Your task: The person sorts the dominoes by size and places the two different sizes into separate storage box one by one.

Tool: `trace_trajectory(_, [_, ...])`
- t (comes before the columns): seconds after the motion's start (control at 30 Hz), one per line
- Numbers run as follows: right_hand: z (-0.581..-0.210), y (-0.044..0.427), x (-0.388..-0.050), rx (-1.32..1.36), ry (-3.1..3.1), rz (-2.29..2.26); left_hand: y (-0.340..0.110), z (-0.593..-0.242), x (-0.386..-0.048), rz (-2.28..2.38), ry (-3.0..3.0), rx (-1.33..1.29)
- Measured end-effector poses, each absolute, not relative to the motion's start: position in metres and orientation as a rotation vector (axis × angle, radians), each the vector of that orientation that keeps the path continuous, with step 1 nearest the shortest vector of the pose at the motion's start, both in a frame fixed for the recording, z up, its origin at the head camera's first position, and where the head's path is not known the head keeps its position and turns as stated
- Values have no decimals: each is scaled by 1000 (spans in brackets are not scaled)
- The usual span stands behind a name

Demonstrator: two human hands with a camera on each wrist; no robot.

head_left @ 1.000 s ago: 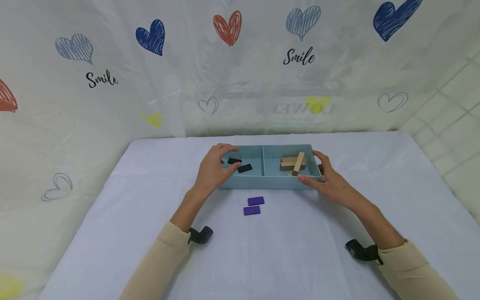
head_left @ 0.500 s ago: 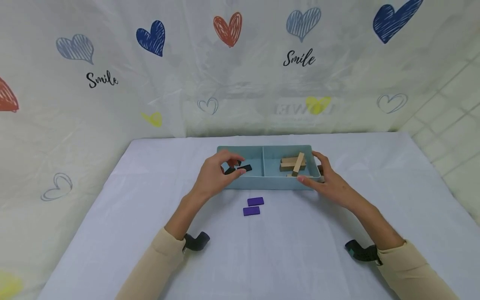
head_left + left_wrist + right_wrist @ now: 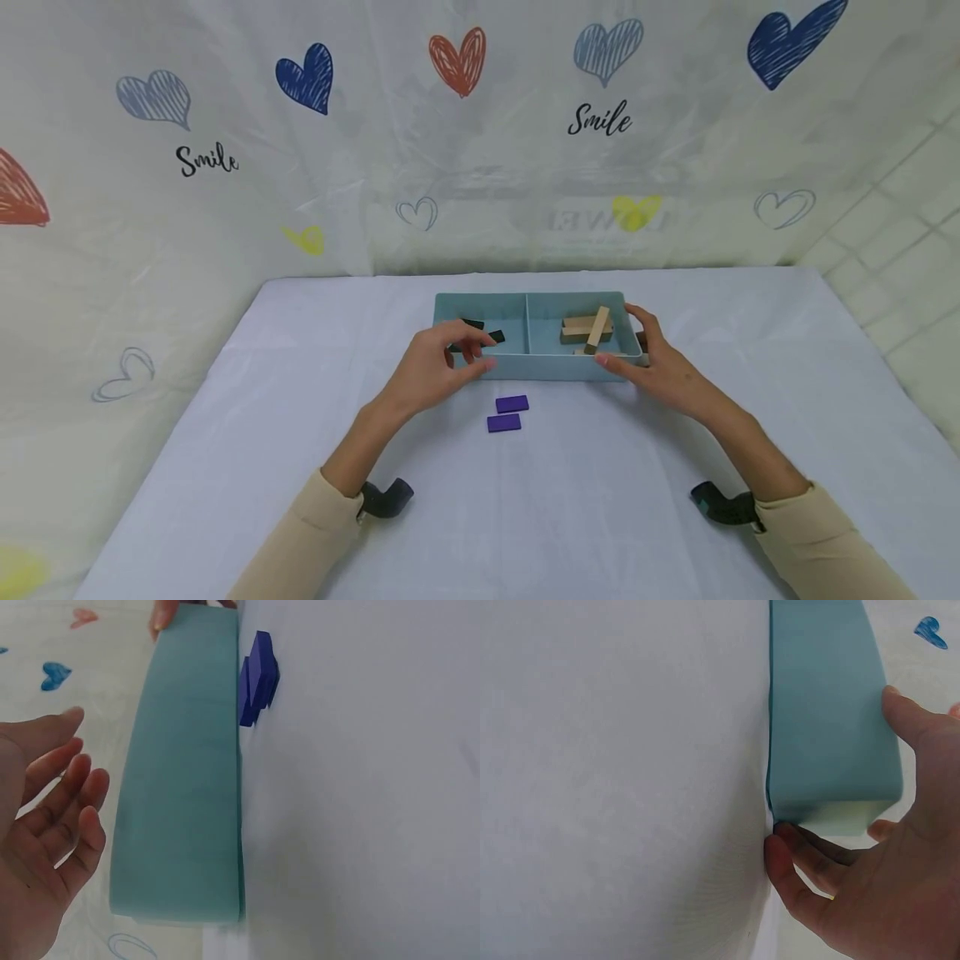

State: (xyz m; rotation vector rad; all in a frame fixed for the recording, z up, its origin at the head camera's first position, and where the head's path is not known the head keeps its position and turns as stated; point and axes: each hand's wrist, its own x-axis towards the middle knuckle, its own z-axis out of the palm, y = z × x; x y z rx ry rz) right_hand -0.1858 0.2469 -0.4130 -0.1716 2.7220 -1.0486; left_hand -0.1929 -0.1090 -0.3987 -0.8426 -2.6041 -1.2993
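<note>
A light blue two-compartment box [image 3: 551,367] stands at the far side of the table. My right hand [image 3: 669,367] grips its right end, thumb on the front rim and fingers round the end wall [image 3: 832,816]. My left hand [image 3: 433,368] hovers at the front left wall; the left wrist view shows its fingers loosely bent with nothing between them. Black blocks [image 3: 497,337] lie in the left compartment, partly hidden by that hand. Several wooden blocks [image 3: 576,334] are in the right compartment, one leaning across others [image 3: 597,328].
Two purple blocks, one farther back [image 3: 512,404] and one nearer [image 3: 504,423], lie on the white tablecloth [image 3: 570,508] in front of the box. A heart-printed curtain [image 3: 480,150] hangs behind the table. Each wrist wears a black camera mount [image 3: 387,498].
My left hand has drawn back from over the left compartment toward the front wall, uncovering more of the box's left end. The right hand, box and purple blocks have stayed put.
</note>
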Motion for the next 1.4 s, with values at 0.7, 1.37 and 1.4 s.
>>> trace_trajectory(0.7, [-412, 247, -185, -171, 2717, -1046, -115, -413, -188, -1238, -2918, -1049])
trace_trajectory(1.37, [-413, 248, -187, -173, 2709, -1050, -112, -433, -189, -1155, -3028, -1108])
trace_trajectory(1.4, [-413, 248, -187, -173, 2709, -1049, -111, -434, -189, -1144, -3034, -1106])
